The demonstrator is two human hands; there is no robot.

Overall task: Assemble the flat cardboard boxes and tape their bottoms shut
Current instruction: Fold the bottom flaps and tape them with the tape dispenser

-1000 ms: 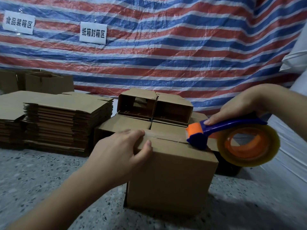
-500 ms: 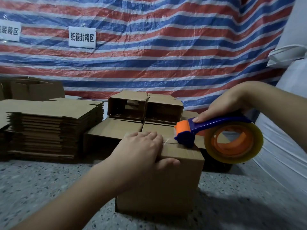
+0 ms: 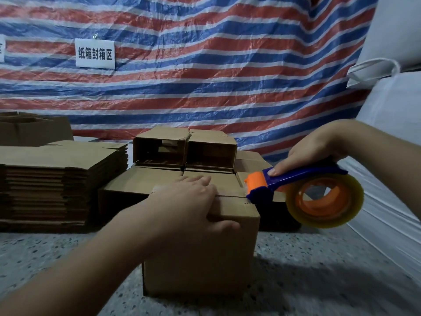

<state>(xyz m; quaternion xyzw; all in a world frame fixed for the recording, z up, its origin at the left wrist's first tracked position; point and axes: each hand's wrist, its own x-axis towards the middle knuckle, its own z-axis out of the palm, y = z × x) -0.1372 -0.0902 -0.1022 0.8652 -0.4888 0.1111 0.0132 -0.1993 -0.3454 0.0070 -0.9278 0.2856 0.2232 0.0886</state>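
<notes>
Right now the box (image 3: 200, 254) sits on the speckled floor (image 3: 319, 281) at about 6 o'clock from where I'm standing, bottom flaps up. Left hand (image 3: 193, 201) lies on top of it, fingers fairly straight across the closed flaps, thumb hooked down over the near face; it presses rather than grabs. Right hand (image 3: 316, 151) has its fingers curled round the blue handle of the tape dispenser (image 3: 303, 190), index finger stretched along the top. The orange nose of the dispenser touches the flap seam (image 3: 232, 197) at the box's 3 o'clock edge. Seam runs 9 to 3, so the long axis lies straight from the dispenser toward the left fingers. Likely next step is taping along that line; the right hand is nearer the seam's end. A stack of flat boxes (image 3: 63, 179) sits at 9 o'clock, built boxes (image 3: 186, 149) at 12.
</notes>
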